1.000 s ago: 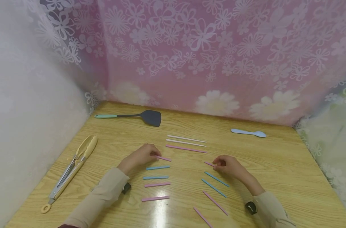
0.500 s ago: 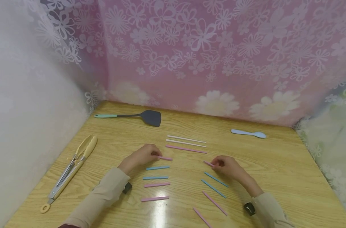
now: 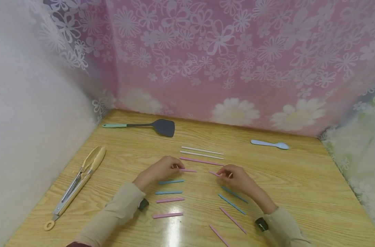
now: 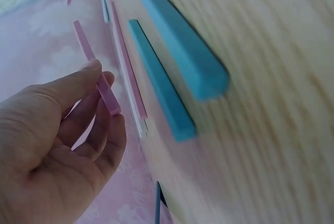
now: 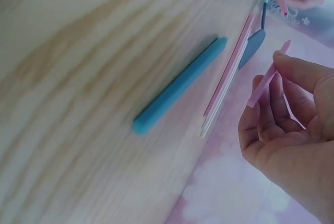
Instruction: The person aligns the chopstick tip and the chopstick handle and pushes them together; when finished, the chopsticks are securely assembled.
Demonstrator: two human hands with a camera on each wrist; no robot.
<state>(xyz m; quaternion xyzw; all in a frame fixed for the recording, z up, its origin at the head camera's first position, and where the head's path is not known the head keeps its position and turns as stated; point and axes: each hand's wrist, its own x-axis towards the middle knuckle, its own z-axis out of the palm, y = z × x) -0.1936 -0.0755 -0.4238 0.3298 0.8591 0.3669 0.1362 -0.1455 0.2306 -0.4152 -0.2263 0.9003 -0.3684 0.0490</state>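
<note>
My left hand [image 3: 166, 168] pinches a short pink chopstick piece [image 3: 189, 170] between thumb and fingers; the left wrist view shows this piece [image 4: 83, 40] clear of the table, its squared butt end at the fingers. Opposite it, my right hand [image 3: 238, 176] pinches another short pink chopstick piece [image 3: 213, 173], seen from the side as a slim pink stick [image 5: 259, 92] in the right wrist view. The two pieces point towards each other with a small gap between their ends. Just behind the hands lie a long pink chopstick [image 3: 201, 161] and two white chopsticks [image 3: 201, 154].
Blue chopstick pieces [image 3: 169, 192] and pink chopstick pieces [image 3: 168, 215] lie in a left column, more blue pieces [image 3: 231, 204] and pink pieces [image 3: 232, 220] on the right. Tongs [image 3: 76, 185] lie far left, a spatula [image 3: 164, 128] at the back, a spoon [image 3: 269, 143] back right.
Both hands have moved inward with their pink pieces, the left to the right and the right to the left. The gap between the pieces has narrowed to a small one.
</note>
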